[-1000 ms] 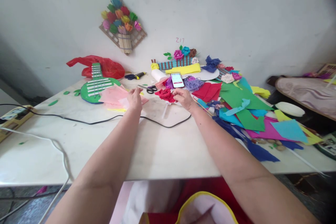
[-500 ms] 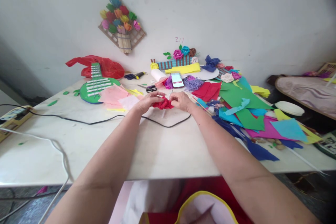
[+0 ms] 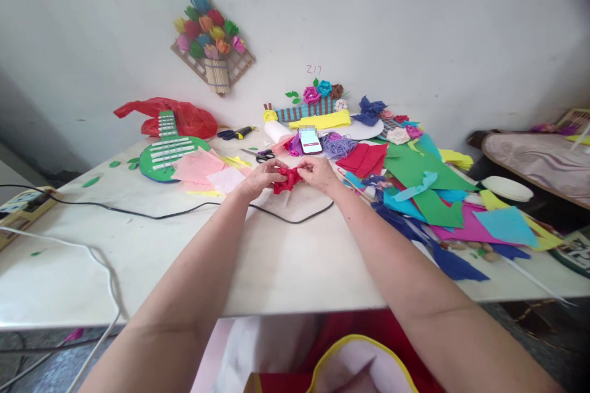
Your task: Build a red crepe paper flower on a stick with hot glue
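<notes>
Between my hands, over the middle of the white table, is a crumpled red paper flower [image 3: 286, 180] with ruffled edges. My left hand [image 3: 263, 178] grips its left side, fingers curled on it. At its upper right, my right hand [image 3: 319, 173] pinches the red paper between thumb and fingers. Just beyond my left hand lie black-handled scissors [image 3: 264, 156]. A phone [image 3: 310, 140] with a lit screen stands behind the flower. Pink paper sheets [image 3: 203, 171] are left of my left hand, and folded red paper [image 3: 364, 158] lies beyond my right.
A black cable [image 3: 159, 216] crosses the table in front of the hands. A green paper guitar [image 3: 173, 153] and a red plastic bag [image 3: 184, 116] are at the left. Coloured paper sheets [image 3: 431, 172] pile up at the right. Purple yarn [image 3: 339, 145] lies near the phone.
The fingers of both hands have shifted slightly on the red paper flower, and more of it shows between them. Everything else stays put apart from a slight camera shift.
</notes>
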`<state>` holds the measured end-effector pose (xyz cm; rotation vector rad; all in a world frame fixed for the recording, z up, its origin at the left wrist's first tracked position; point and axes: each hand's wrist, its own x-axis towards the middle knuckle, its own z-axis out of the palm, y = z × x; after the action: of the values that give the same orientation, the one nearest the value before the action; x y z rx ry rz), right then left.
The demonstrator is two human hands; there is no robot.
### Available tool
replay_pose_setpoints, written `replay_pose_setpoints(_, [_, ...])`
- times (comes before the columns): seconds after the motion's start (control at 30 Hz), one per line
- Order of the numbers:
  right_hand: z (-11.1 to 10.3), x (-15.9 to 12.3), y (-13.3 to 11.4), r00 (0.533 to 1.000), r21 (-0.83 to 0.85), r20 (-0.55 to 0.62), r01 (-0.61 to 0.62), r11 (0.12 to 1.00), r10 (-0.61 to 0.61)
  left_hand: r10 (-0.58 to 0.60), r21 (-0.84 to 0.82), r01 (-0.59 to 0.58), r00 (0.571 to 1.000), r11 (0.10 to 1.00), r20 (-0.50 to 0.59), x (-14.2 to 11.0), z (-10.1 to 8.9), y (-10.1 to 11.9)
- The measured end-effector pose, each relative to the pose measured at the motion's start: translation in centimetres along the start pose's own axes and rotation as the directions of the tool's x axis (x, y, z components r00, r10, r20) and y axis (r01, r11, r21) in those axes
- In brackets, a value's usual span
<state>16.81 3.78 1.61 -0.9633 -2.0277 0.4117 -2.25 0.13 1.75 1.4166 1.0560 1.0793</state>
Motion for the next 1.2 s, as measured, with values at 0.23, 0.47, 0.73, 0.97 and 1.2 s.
replay_pose_setpoints(0.23, [0.0, -0.1, -0.7, 0.999, 0.190, -0.011, -0.033, 0.981, 0.036, 0.031, -0.023, -0.031, 1.000, 0.999, 0.004, 0.0, 0.0, 0.0])
replay_pose_setpoints(0.47, [-0.1, 0.1, 0.0, 0.981, 0.373, 0.065, -0.195, 0.907, 0.184, 0.068, -0.083, -0.074, 0.995, 0.994, -0.071, -0.3, 0.6, 0.2])
replay_pose_setpoints(0.73, [0.6, 0.4, 1.0, 0.989, 0.223, -0.051, -0.124, 0.967, 0.139, 0.048, -0.034, -0.050, 0.997, 0.998, -0.054, -0.3, 0.7, 0.6])
replay_pose_setpoints(0.97, [0.4, 0.6, 0.6, 0.992, 0.131, -0.112, -0.039, 0.991, 0.054, 0.024, 0.011, -0.024, 0.999, 1.000, -0.025, -0.1, 1.0, 0.5])
replay_pose_setpoints(1.2, [0.6, 0.6, 0.6, 0.989, 0.129, -0.129, -0.052, 0.990, 0.068, -0.004, -0.066, 0.004, 1.000, 0.998, 0.003, 0.0, 0.9, 0.4])
